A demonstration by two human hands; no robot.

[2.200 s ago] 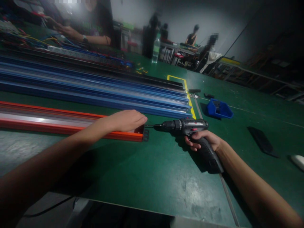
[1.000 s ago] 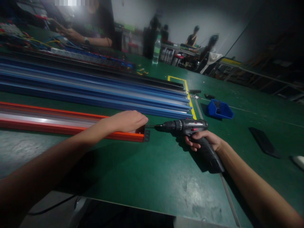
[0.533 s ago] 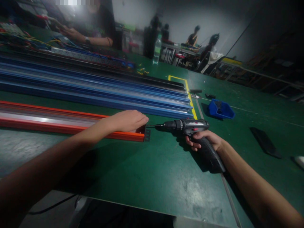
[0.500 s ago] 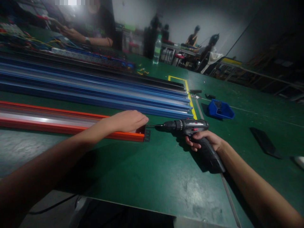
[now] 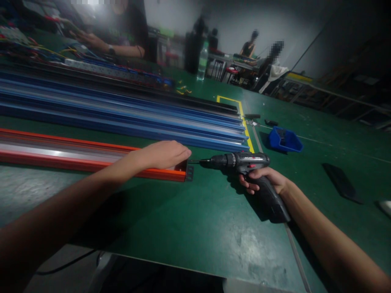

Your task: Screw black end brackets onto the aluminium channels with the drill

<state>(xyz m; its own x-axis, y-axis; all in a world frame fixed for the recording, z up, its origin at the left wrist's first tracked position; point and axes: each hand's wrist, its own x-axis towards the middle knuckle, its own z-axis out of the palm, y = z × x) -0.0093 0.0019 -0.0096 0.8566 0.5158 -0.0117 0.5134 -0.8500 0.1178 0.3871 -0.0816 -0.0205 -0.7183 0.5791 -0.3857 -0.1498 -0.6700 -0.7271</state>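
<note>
My left hand [image 5: 166, 154] lies over the right end of a long orange metal profile [image 5: 88, 167], holding it, with the fingers partly hidden. A black end cap [image 5: 190, 173] sits at that end. In my right hand [image 5: 271, 179] is a black cordless drill [image 5: 252, 162], the fingers wrapped round its grip. Its long thin bit [image 5: 198, 161] points left and reaches the end cap beside my left fingertips. The tip's exact contact is hidden.
Blue profiles [image 5: 171, 126] and black ones lie behind the orange one. To the right are a blue bin [image 5: 285, 139] with dark parts and a flat black piece [image 5: 342, 183]. A bottle [image 5: 202, 63] stands farther back. A person [image 5: 128, 36] works across the green table.
Almost nothing differs. The view has shifted very slightly, while both hands, the drill and the orange profile keep their places relative to each other.
</note>
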